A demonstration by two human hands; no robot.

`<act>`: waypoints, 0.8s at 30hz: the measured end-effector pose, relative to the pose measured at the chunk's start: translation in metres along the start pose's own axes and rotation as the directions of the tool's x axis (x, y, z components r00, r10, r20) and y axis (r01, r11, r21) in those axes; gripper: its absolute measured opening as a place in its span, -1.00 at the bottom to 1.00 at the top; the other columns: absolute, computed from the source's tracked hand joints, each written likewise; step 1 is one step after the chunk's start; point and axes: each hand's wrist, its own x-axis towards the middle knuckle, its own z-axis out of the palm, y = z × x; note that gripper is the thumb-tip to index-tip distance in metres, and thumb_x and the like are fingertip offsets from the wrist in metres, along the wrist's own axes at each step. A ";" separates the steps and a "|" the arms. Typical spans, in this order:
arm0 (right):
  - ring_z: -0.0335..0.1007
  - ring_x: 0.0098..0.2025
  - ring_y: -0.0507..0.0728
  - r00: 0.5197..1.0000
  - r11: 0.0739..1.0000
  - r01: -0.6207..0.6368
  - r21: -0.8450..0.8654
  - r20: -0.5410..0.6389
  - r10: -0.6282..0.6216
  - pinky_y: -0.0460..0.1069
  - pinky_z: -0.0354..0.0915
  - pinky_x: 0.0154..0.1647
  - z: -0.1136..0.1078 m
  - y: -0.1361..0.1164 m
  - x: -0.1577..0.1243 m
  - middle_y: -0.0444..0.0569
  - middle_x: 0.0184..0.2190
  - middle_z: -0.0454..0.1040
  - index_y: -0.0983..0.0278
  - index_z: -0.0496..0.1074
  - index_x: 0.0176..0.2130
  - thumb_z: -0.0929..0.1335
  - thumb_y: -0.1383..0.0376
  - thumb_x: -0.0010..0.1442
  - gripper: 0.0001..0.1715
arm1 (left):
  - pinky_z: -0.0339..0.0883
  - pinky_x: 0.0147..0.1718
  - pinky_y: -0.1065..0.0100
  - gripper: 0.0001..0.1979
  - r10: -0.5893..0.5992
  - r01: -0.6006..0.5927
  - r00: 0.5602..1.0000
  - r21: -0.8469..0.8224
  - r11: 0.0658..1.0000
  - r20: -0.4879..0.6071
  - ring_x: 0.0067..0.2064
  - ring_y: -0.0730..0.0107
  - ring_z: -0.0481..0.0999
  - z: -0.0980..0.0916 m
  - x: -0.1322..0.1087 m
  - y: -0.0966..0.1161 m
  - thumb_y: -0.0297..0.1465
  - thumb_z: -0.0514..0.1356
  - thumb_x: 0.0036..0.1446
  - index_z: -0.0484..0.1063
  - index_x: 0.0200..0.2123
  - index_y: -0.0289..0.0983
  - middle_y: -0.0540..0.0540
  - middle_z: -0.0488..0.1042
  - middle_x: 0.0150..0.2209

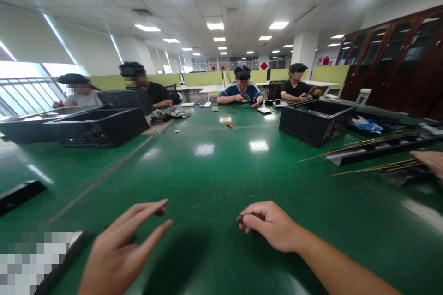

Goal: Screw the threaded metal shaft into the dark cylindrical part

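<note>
My left hand [121,244] is raised over the near left of the green table, thumb and fingers apart with nothing between them. My right hand [268,221] is closed near the table's front middle. A small dark piece [239,218] pokes out past its thumb and fingertips; most of it is hidden, so its kind does not show. To the left of my left hand lies a dark-edged flat object [78,239], partly blurred out.
Dark computer cases stand at the left [100,126] and right [311,122]. An orange screwdriver [230,125] lies mid-table. Thin yellow rods [377,167] and a black metal channel [363,150] lie right, near another person's hand [431,161]. Several people sit across the table.
</note>
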 end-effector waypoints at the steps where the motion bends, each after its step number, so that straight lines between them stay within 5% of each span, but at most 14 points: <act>1: 0.48 -0.33 0.09 0.999 0.996 -0.016 0.093 0.034 0.013 -0.01 0.35 -0.24 0.003 0.001 0.000 0.04 -0.33 0.60 0.36 0.58 -0.21 0.34 0.09 0.31 -0.61 | 0.49 -0.14 0.39 -0.63 0.070 -0.062 0.994 -0.097 0.993 0.080 -0.14 0.32 0.60 0.008 0.009 0.019 -0.25 0.30 0.16 0.47 0.05 -0.03 -0.03 0.57 -0.08; 4: 0.47 -0.34 0.08 0.995 0.974 -0.030 0.226 0.105 0.006 -0.03 0.32 -0.27 0.008 0.000 0.000 0.02 -0.34 0.58 0.37 0.57 -0.20 0.35 0.01 0.28 -0.53 | 0.47 -0.13 0.43 -0.60 0.220 -0.110 0.944 -0.390 0.914 0.248 -0.11 0.37 0.58 0.035 0.031 0.068 -0.38 0.33 0.15 0.48 0.07 -0.01 -0.02 0.57 -0.09; 7: 0.40 -0.37 0.05 0.994 0.971 0.025 0.237 0.095 -0.049 -0.05 0.27 -0.30 0.008 -0.002 0.000 -0.05 -0.43 0.52 0.36 0.56 -0.32 0.36 -0.03 0.27 -0.51 | 0.48 -0.13 0.39 -0.71 0.271 -0.018 0.897 -0.582 0.813 0.350 -0.12 0.36 0.58 0.058 0.040 0.096 -0.44 0.29 0.18 0.57 -0.05 -0.02 -0.05 0.57 -0.12; 10: 0.37 -0.37 0.05 0.995 0.964 0.062 0.257 0.063 -0.080 -0.05 0.26 -0.28 0.007 -0.004 0.000 -0.08 -0.46 0.48 0.34 0.53 -0.38 0.37 -0.04 0.26 -0.50 | 0.48 -0.17 0.35 -0.74 0.216 0.047 0.931 -0.682 0.729 0.295 -0.15 0.33 0.59 0.074 0.040 0.106 -0.46 0.30 0.16 0.61 -0.12 -0.03 -0.07 0.59 -0.17; 14: 0.36 -0.38 0.05 0.997 0.960 0.032 0.279 0.058 -0.050 -0.04 0.26 -0.26 0.008 -0.004 0.000 -0.08 -0.47 0.49 0.34 0.53 -0.41 0.38 -0.06 0.23 -0.49 | 0.49 -0.15 0.29 -0.71 0.090 0.106 0.971 -0.739 0.665 0.220 -0.17 0.29 0.60 0.083 0.034 0.104 -0.47 0.33 0.12 0.60 -0.11 -0.03 -0.05 0.63 -0.22; 19: 0.44 -0.34 0.08 0.992 0.958 -0.043 0.285 0.128 0.006 -0.02 0.28 -0.27 0.011 0.004 0.001 0.00 -0.37 0.56 0.34 0.58 -0.26 0.38 -0.08 0.22 -0.48 | 0.50 -0.13 0.30 -0.83 -0.023 0.206 0.958 -0.629 0.750 0.286 -0.11 0.26 0.60 0.071 0.031 0.094 -0.35 0.24 0.21 0.64 -0.18 -0.04 -0.06 0.60 -0.17; 22: 0.46 -0.34 0.08 0.988 0.960 -0.086 0.266 0.145 0.048 -0.03 0.29 -0.29 0.009 0.010 0.003 0.06 -0.30 0.59 0.36 0.57 -0.12 0.35 -0.08 0.25 -0.43 | 0.46 -0.03 0.25 -0.81 -0.235 0.256 0.967 -0.419 0.871 0.103 -0.05 0.22 0.56 0.047 0.031 0.072 -0.23 0.21 0.22 0.63 -0.20 -0.05 -0.03 0.56 -0.10; 24: 0.46 -0.35 0.08 0.989 0.963 -0.101 0.250 0.127 0.071 -0.02 0.30 -0.28 0.007 0.013 0.004 0.08 -0.29 0.59 0.37 0.56 -0.12 0.35 -0.09 0.25 -0.42 | 0.38 0.11 0.16 -0.76 -0.358 0.333 0.929 -0.204 0.920 -0.095 0.02 0.16 0.53 0.024 0.026 0.041 -0.15 0.19 0.20 0.60 -0.17 -0.06 0.01 0.54 -0.02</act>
